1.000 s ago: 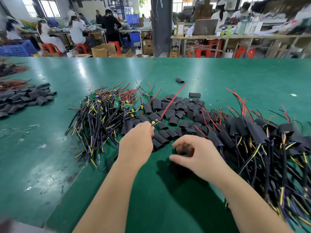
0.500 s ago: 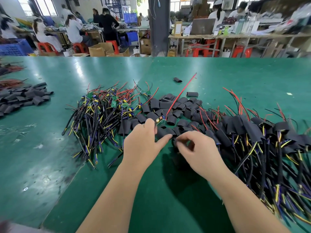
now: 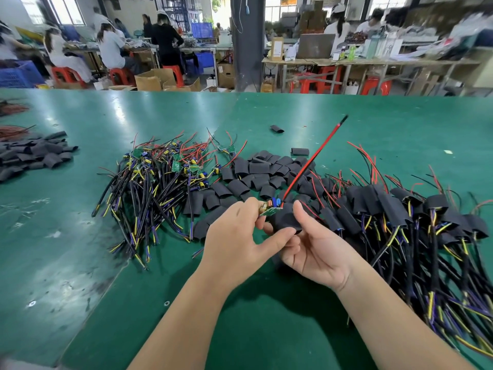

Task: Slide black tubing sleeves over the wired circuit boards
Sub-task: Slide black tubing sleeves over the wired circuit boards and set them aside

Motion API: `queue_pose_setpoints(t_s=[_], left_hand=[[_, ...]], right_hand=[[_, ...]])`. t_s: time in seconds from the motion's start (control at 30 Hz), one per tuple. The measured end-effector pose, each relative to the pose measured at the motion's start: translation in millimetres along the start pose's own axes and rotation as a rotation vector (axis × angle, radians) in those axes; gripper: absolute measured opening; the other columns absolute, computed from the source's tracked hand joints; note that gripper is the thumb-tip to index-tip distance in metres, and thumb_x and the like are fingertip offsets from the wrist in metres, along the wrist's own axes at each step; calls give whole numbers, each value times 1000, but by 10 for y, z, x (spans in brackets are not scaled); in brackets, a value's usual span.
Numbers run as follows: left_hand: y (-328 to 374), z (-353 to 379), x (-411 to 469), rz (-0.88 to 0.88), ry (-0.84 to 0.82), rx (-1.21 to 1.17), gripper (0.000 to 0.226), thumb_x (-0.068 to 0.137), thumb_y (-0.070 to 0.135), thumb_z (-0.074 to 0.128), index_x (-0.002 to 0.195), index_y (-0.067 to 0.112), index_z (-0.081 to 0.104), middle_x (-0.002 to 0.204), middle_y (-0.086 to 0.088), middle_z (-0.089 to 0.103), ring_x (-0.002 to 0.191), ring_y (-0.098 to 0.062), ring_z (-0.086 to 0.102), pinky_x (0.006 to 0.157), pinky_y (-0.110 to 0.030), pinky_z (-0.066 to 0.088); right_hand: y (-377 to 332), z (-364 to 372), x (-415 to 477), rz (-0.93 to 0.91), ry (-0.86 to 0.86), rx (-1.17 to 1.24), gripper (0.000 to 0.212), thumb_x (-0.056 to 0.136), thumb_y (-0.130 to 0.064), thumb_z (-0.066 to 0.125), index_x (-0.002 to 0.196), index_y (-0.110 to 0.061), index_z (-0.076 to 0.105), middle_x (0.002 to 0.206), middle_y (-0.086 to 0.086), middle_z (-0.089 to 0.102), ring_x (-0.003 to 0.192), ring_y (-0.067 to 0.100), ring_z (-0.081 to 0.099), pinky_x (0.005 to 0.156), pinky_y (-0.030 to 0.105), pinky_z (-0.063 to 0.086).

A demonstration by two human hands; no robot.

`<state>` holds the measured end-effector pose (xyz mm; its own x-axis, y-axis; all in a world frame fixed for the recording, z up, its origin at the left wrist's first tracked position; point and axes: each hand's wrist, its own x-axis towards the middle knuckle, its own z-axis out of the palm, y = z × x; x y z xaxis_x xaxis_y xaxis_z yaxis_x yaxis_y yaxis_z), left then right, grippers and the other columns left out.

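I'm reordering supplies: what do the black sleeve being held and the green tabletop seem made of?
The black sleeve: likely soft matte plastic or rubber tubing; it looks dull and flattened. The tabletop: green mat, seemingly rubber or vinyl, semi-gloss; window glare and scuffs show.

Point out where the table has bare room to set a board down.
Free: the table near the person, below the left hand holding a board and right hand holding a sleeve; the gap between the left sleeve pile and unsleeved boards; the far strip, bar one stray sleeve. Crowded: the middle band, unsleeved boards through loose sleeves to sleeved boards.
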<state>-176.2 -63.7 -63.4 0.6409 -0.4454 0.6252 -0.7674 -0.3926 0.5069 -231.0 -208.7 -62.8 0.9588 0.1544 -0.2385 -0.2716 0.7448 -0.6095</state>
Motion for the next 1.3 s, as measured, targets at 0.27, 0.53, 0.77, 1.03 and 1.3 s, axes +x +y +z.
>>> queue_pose_setpoints(t_s=[0.27, 0.53, 0.77, 1.03, 1.3], left_hand=[[-153, -79, 13, -48, 26, 101, 41, 98, 35, 24, 79, 18, 56, 71, 11, 58, 71, -18, 47, 63, -40, 42], [-263, -98, 39, -101, 40, 157, 46, 96, 36, 25, 77, 16, 61, 61, 10, 48, 66, -24, 47, 65, -44, 42], [-242, -74, 39, -91, -63, 275, 52, 96, 39, 19, 75, 12, 58, 64, 2, 55, 67, -27, 46, 68, -45, 38], [-211, -65, 27, -104, -113, 294, 55, 95, 41, 15, 76, 13, 58, 69, 3, 59, 70, -26, 46, 71, -45, 37], [-207, -63, 26, -98, -126, 304, 56, 95, 42, 13, 78, 14, 59, 72, 4, 60, 71, -25, 46, 73, -44, 37]], right_hand=[[-159, 20, -102, -430, 217, -94, 23, 72, -22, 65, 95, -19, 67, 86, 2, 72, 52, 9, 58, 50, 16, 48], [-431, -25, -291, -834, 320, -10, 23, 74, -34, 61, 94, -23, 59, 99, -5, 72, 89, 13, 71, 59, 15, 50], [-373, 39, -261, -891, 320, -74, 20, 75, -27, 61, 91, -16, 56, 81, 0, 72, 80, 12, 71, 61, 15, 49], [-369, 50, -273, -906, 293, -27, 31, 73, -32, 64, 96, -14, 54, 87, 2, 70, 81, 11, 70, 62, 15, 49], [-366, 41, -274, -907, 294, -65, 39, 73, -30, 65, 106, -11, 54, 85, 2, 71, 74, 10, 67, 65, 17, 50]])
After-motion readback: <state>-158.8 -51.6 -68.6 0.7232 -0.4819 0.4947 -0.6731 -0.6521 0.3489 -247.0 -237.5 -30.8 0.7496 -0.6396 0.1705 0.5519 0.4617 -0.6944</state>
